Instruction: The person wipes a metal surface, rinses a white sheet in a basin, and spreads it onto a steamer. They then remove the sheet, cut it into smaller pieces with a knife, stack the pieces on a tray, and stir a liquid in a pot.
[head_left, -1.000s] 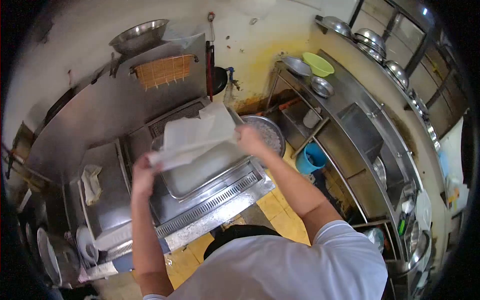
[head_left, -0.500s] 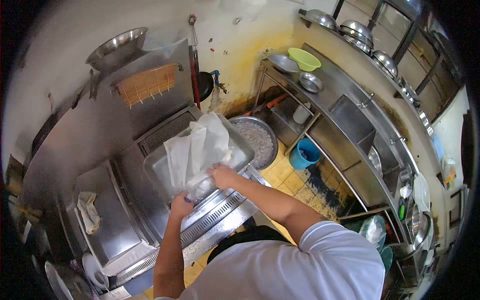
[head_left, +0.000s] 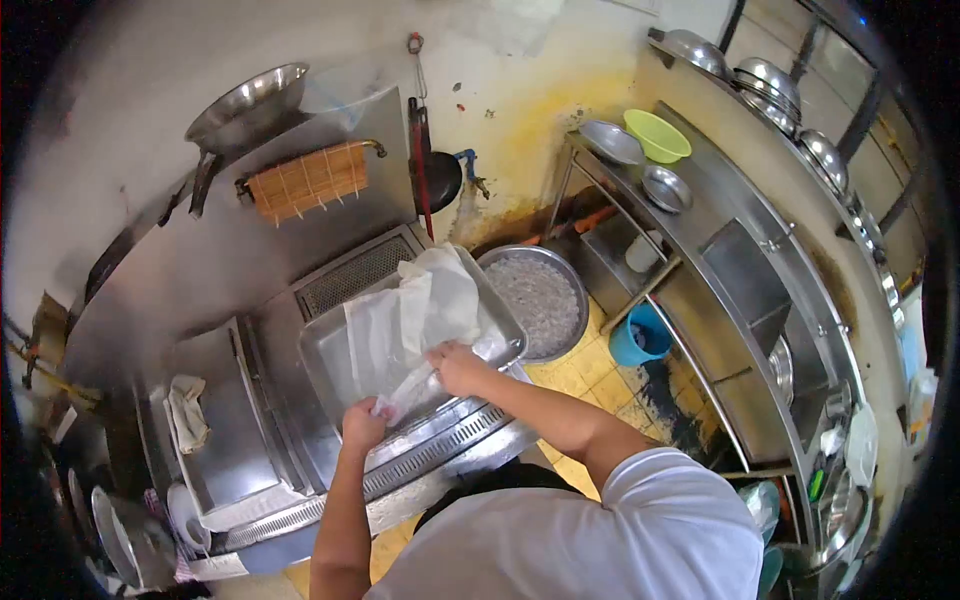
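Note:
A rectangular metal tray (head_left: 325,352) rests on the steel counter, with a white cloth (head_left: 440,300) spread in it and over its far rim. My left hand (head_left: 364,422), at the tray's near edge, is closed on a thin, clear plastic piece (head_left: 412,385). Near the cloth's lower edge, my right hand (head_left: 455,366) has its fingers pressed together on the same plastic. The plastic stretches between the two hands, and its exact shape is hard to make out.
A large basin of pale contents (head_left: 535,300) stands beyond the tray. To the right are a blue bucket (head_left: 640,335) and a steel sink unit (head_left: 740,275). A folded cloth (head_left: 187,412) lies on a flat metal lid (head_left: 225,450) at left.
My left hand has risen slightly, and the plastic now looks narrower and stretched between my hands. The camera view has shifted, so the surroundings appear further right.

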